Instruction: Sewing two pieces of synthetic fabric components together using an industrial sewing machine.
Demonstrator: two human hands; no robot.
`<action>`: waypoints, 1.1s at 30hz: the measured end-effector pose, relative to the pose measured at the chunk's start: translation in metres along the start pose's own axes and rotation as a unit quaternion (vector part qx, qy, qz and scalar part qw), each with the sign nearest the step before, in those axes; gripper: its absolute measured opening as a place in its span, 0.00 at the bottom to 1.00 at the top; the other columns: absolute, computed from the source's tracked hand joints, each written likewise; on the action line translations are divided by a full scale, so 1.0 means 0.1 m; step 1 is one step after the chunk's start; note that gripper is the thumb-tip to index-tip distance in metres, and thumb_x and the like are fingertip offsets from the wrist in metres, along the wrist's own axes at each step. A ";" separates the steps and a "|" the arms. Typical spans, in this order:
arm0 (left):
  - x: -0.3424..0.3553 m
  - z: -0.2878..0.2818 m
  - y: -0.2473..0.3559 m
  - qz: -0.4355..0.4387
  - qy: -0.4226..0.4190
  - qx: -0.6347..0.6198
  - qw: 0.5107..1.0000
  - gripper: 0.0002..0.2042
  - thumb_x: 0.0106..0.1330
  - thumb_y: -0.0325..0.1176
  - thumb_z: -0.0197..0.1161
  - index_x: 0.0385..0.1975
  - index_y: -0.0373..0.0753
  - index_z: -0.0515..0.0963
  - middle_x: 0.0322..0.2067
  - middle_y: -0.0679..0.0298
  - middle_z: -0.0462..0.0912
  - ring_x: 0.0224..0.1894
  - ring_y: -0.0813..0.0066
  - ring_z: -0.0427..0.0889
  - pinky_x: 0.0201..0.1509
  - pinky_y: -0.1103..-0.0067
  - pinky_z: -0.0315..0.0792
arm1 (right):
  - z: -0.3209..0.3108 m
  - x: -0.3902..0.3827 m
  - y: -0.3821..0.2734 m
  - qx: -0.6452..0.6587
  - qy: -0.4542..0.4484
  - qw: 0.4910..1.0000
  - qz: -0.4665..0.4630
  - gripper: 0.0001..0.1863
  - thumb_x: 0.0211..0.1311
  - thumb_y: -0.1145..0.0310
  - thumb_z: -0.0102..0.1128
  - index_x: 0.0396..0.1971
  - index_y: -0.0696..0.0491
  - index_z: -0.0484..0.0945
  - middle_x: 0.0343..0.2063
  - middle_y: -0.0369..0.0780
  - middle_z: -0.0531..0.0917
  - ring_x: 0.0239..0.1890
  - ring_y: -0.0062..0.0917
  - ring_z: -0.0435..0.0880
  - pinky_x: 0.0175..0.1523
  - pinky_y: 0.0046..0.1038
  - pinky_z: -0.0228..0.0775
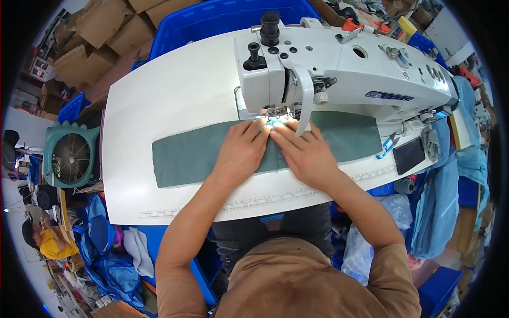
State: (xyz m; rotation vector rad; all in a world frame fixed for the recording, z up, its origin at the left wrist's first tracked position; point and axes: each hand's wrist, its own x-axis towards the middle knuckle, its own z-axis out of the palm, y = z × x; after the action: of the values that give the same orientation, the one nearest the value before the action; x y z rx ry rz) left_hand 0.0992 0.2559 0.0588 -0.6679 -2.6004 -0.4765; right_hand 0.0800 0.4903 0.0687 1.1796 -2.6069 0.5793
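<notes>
A long strip of green cloth (347, 135) lies across the white sewing table, with a crease or seam running down its middle. Its centre passes beneath the lit presser foot (277, 111) of a white sewing machine (328, 63). My left hand (241, 151) presses on the cloth, fingers together and fingertips close to the foot. From the other side my right hand (307, 159) bears on the same cloth, its fingers pointing at the foot. Between the two hands the cloth is gathered at the fingertips. The machine's curved white guard partly hides the right fingers.
Blue thread snips (388, 146) and a dark phone (409, 156) lie on the table's right. A ruler strip (254, 202) runs along the near edge. Beyond stands a blue bin (180, 32); a green fan (71, 155) is at left. A person in yellow (55, 244) sits far left.
</notes>
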 end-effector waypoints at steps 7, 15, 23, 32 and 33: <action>-0.01 -0.04 -0.02 0.001 -0.008 0.015 1.000 0.17 0.69 0.29 0.71 0.58 0.40 0.84 0.62 0.62 0.84 0.63 0.58 0.82 0.67 0.63 0.77 | 0.00 0.00 -0.02 0.028 0.002 0.999 -0.033 0.24 0.66 0.73 0.65 0.64 0.52 0.84 0.60 0.38 0.86 0.64 0.36 0.83 0.80 0.51 0.65; -0.03 -0.04 -0.03 0.003 -0.009 0.030 1.000 0.17 0.70 0.30 0.70 0.58 0.42 0.85 0.63 0.65 0.85 0.63 0.60 0.83 0.65 0.65 0.78 | -0.02 -0.02 -0.02 0.031 -0.004 0.999 -0.026 0.26 0.66 0.74 0.65 0.65 0.51 0.83 0.60 0.37 0.85 0.65 0.36 0.82 0.81 0.51 0.64; 0.02 -0.05 -0.01 0.000 -0.014 0.035 0.999 0.17 0.68 0.31 0.71 0.57 0.43 0.86 0.64 0.65 0.84 0.65 0.60 0.82 0.67 0.65 0.77 | -0.04 -0.03 0.02 0.032 0.008 0.999 -0.020 0.25 0.66 0.74 0.65 0.64 0.50 0.84 0.61 0.36 0.85 0.65 0.34 0.82 0.82 0.51 0.63; 0.02 -0.06 -0.09 0.007 -0.014 0.032 0.999 0.17 0.68 0.31 0.72 0.57 0.45 0.87 0.63 0.64 0.85 0.65 0.59 0.82 0.67 0.64 0.78 | 0.03 -0.03 0.01 0.046 0.011 0.999 -0.019 0.25 0.69 0.72 0.64 0.66 0.50 0.82 0.63 0.37 0.84 0.65 0.35 0.81 0.83 0.52 0.61; 0.04 -0.06 -0.09 0.005 -0.017 0.032 0.999 0.17 0.68 0.31 0.72 0.57 0.45 0.87 0.63 0.64 0.85 0.66 0.59 0.82 0.67 0.64 0.78 | 0.01 -0.03 0.02 0.043 0.010 0.999 -0.019 0.25 0.69 0.72 0.64 0.66 0.50 0.82 0.63 0.37 0.84 0.65 0.35 0.81 0.83 0.52 0.61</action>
State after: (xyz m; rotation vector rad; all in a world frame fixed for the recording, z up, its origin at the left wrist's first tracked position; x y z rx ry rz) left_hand 0.0936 0.2476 0.0636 -0.6728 -2.6311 -0.3791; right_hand 0.0801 0.4928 0.0662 1.2390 -2.5606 0.6986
